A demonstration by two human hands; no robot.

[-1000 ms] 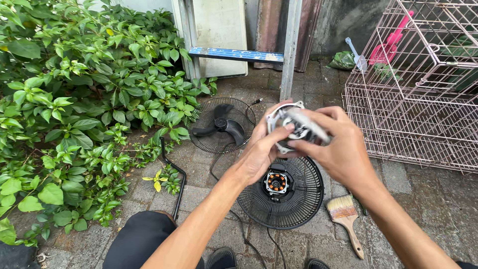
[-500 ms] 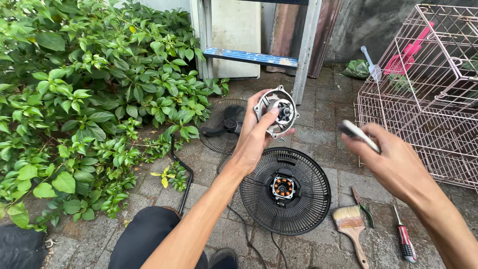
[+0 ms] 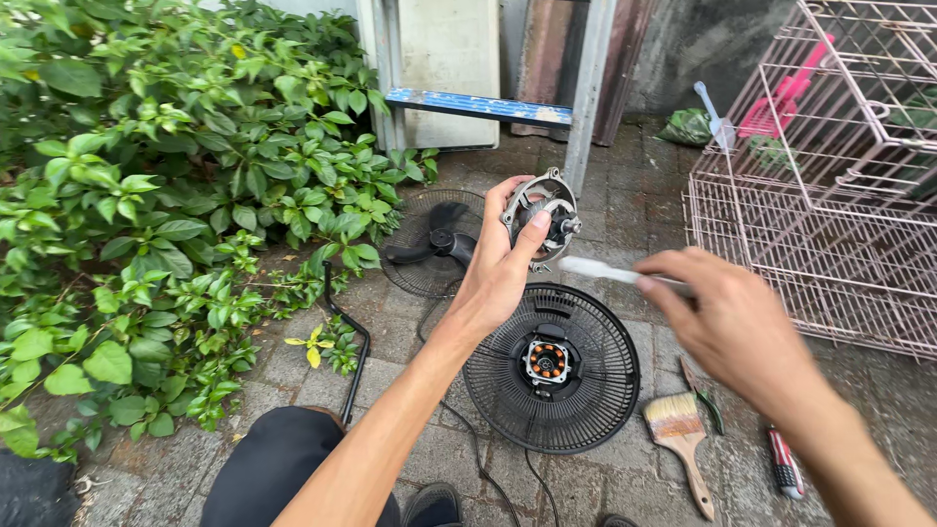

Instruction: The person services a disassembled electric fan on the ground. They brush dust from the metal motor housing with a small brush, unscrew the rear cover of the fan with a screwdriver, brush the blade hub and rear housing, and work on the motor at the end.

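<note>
My left hand (image 3: 501, 271) holds a round grey metal fan motor housing (image 3: 543, 217) up in the air, thumb across its face. My right hand (image 3: 734, 329) grips a thin white brush (image 3: 607, 272) whose tip points left, just below the housing and close to it. On the paving under both hands lies a black fan guard (image 3: 552, 366) with the orange-wound motor core (image 3: 548, 360) at its centre.
A second guard with black fan blades (image 3: 435, 242) lies beyond. A wooden paintbrush (image 3: 681, 439), pliers (image 3: 705, 400) and a red-handled screwdriver (image 3: 784, 463) lie at the right. A pink wire cage (image 3: 830, 185) stands right, leafy bushes (image 3: 156, 205) left, a metal frame (image 3: 478, 102) behind.
My right hand let go of the housing, swung out to the right with the white brush, then came back toward it. My left hand kept the housing raised.
</note>
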